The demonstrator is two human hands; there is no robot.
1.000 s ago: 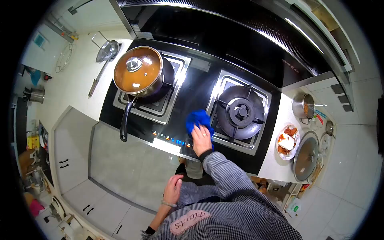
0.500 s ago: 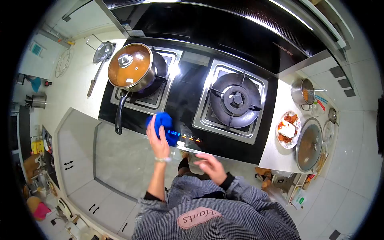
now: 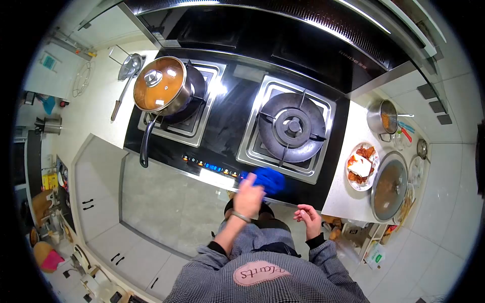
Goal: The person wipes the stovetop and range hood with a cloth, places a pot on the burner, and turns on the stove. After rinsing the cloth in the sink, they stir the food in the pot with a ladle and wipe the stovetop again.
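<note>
The left hand (image 3: 248, 199) has hold of a blue cloth (image 3: 271, 181) at its near left edge, the fingers bent over it, though blur hides how tightly they close. The cloth lies bunched on the black stove top (image 3: 222, 139), just ahead and to the right of that hand. A pale bracelet (image 3: 241, 216) circles the wrist behind it. The right hand (image 3: 309, 219) is half open with loosely curled fingers and nothing in it, just off the front edge of the stove, to the right of the left hand.

Just left of the left hand runs a row of lit controls (image 3: 211, 167). Ahead of it and well to the left, a lidded pot (image 3: 160, 86) sits on the left burner, its handle towards the person. Ahead of both hands is the bare right burner (image 3: 294, 126). Ahead and right of the right hand are a plate (image 3: 358, 188) of food and a large lid (image 3: 389, 187)
</note>
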